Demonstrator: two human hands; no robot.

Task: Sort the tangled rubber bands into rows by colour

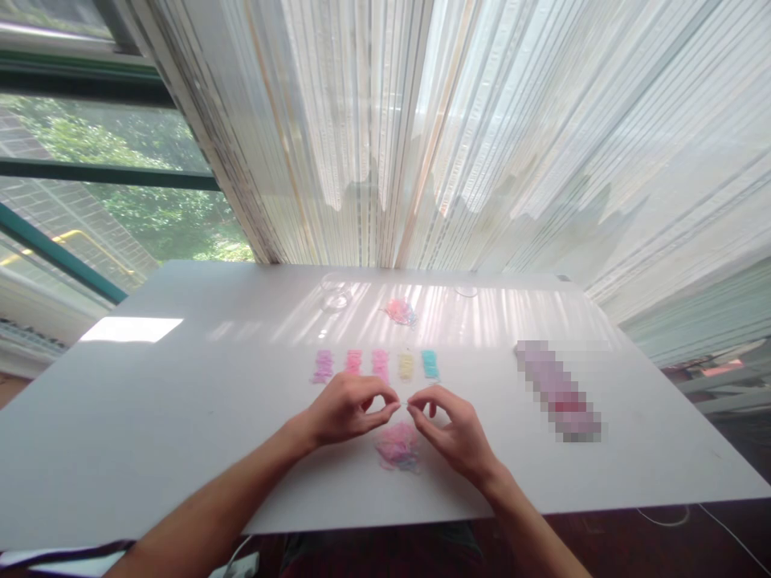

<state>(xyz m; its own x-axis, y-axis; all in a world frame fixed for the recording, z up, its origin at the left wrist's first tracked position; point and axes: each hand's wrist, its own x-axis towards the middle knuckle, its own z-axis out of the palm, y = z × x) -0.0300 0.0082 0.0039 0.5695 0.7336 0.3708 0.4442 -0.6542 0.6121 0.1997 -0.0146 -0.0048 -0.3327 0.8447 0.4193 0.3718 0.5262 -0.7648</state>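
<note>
My left hand (342, 411) and my right hand (453, 424) face each other over the middle of the white table. Each is closed in a pinch of thumb and forefinger. Between the fingertips stretches a thin, pale band (404, 404), which looks like a small rubber band. Just below the hands lies a loose, mostly pink heap of small bands (397, 446). Beyond them runs a row of small colour-sorted groups: purple (324, 366), deep pink (353, 360), light pink (380, 364), yellow (405, 365) and turquoise (430, 364). My left hand partly covers the deep pink group.
Farther back lies another mixed heap of bands (400, 311), with a clear round plastic item (336, 297) to its left. A long pixelated object (560, 393) rests at the right. Strip-like curtains (385, 136) hang behind the table (150, 417).
</note>
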